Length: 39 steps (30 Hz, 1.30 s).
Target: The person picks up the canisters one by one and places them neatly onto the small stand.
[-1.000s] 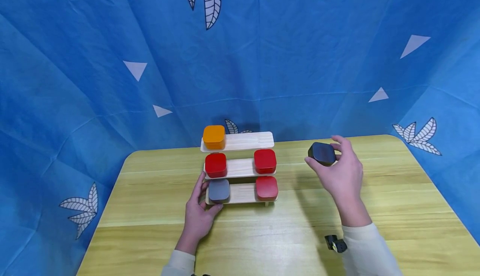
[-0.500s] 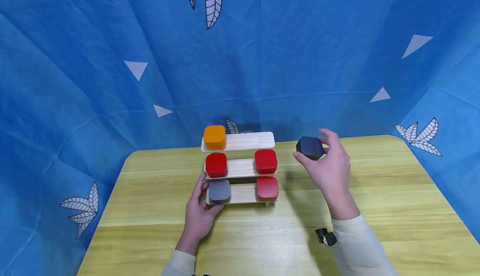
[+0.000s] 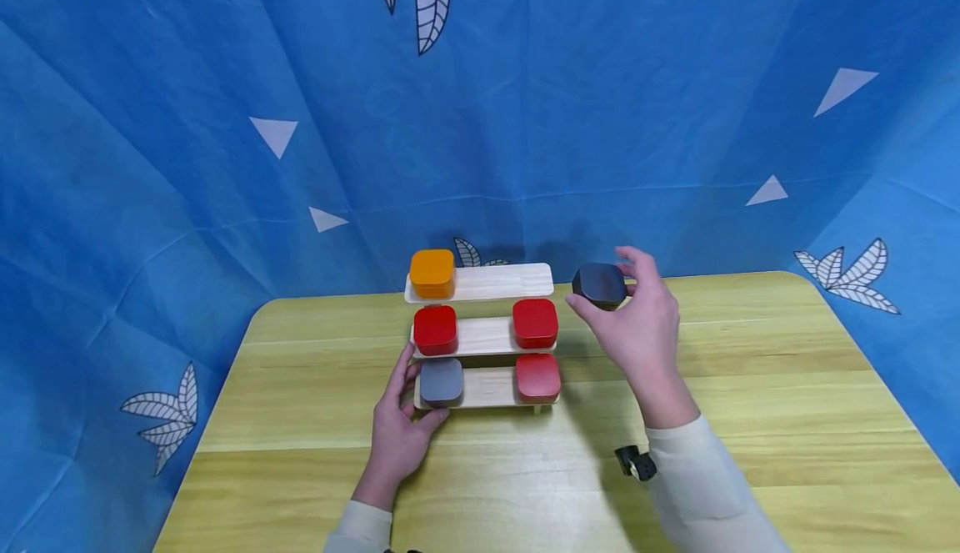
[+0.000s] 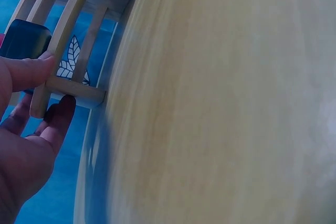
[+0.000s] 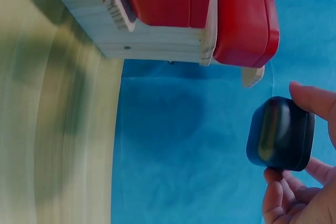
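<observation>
A three-tier wooden rack (image 3: 487, 388) bears small square lidded boxes with rounded corners. On its lowest shelf are a grey box (image 3: 441, 381) at left and a red box (image 3: 537, 376) at right. Two red boxes (image 3: 435, 330) sit on the middle shelf, and an orange box (image 3: 432, 273) is on the top shelf's left. My left hand (image 3: 401, 436) grips the left end of the lowest shelf, thumb in front and fingers below in the left wrist view. My right hand (image 3: 643, 328) pinches a black box (image 5: 281, 134) in the air, right of the top shelf and apart from it.
The rack stands near the back edge of a pale wooden table (image 3: 300, 419). Behind it hangs a blue cloth (image 3: 600, 103) with white leaf and triangle prints. A small dark device (image 3: 635, 463) is at the right sleeve.
My right hand has moved left and toward the back with the black box, nearer the rack's top shelf. My left hand keeps its grip on the rack.
</observation>
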Motion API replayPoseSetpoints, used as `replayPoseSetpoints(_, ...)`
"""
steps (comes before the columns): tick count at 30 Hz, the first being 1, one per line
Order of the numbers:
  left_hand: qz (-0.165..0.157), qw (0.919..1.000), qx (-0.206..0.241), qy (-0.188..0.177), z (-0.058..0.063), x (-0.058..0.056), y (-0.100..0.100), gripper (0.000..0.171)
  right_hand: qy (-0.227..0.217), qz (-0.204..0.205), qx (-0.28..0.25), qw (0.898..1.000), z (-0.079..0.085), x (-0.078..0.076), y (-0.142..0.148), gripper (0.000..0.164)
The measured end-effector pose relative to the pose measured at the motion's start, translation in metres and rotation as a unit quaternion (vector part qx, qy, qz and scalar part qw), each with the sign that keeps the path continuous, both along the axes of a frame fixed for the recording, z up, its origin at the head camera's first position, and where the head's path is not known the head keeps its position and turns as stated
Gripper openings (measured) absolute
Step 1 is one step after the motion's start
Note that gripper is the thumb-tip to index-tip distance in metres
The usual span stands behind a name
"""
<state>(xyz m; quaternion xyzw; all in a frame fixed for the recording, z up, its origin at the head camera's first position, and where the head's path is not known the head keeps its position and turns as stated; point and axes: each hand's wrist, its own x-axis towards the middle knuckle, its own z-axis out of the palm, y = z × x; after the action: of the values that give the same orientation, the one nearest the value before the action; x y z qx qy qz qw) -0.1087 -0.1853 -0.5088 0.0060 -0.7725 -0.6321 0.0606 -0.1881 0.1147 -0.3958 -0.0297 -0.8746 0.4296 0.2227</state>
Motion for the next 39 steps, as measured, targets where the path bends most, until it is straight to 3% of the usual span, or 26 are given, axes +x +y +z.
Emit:
replayPoseSetpoints(7,-0.005,0.9999,0.011,0.004,-0.001,0.001,0.000,0.112,0.019,0.021,0.004,1.000,0.007,-0.007,-0.012,0.081)
replayPoseSetpoints(14,-0.004,0.9999,0.011,0.007,0.001,0.002,0.002,0.112,0.010,0.039,0.002,0.999,0.013,-0.012,-0.025,0.079)
replayPoseSetpoints(39,-0.004,0.9999,0.014,-0.005,0.002,0.003,0.009,0.113,0.005,0.077,0.047,0.996,0.014,-0.028,-0.055,0.079)
